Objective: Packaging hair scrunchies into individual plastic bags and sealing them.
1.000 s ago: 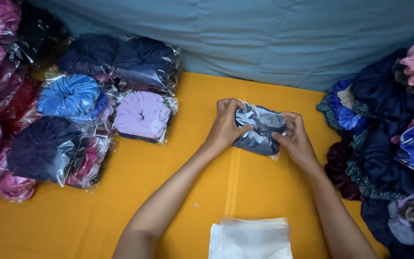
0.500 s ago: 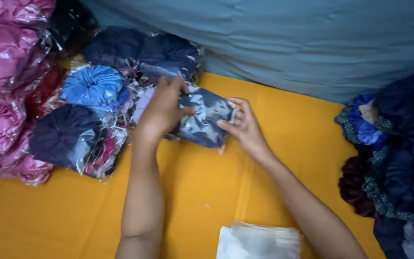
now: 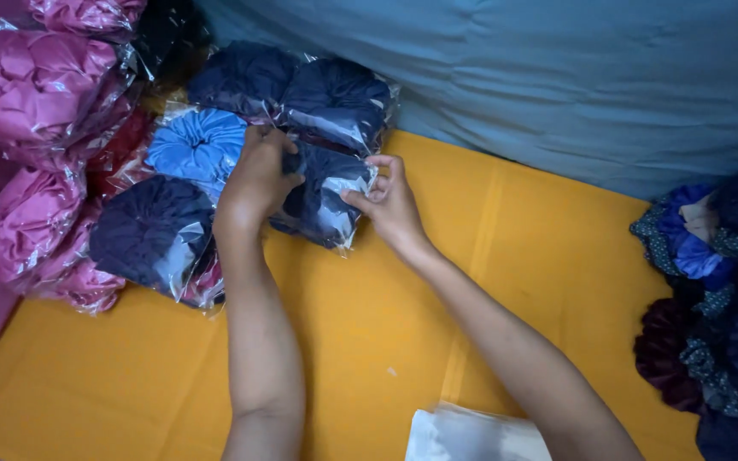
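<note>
My left hand [image 3: 258, 175] & right hand [image 3: 389, 205] both grip the bagged navy scrunchie [image 3: 322, 201], setting it by the packed pile [image 3: 190, 171]; loose scrunchies [image 3: 711, 282] left unbagged.

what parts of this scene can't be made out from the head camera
- Bagged dark blue item, head view: its left part is covered by the left hand, its right edge by the right hand.
- Stack of clear bags, head view: cut off by the bottom edge and partly behind the right forearm.
- Loose fabric pile, head view: cut off by the right edge.
- Pink packs, head view: cut off at the left and top edges.
</note>
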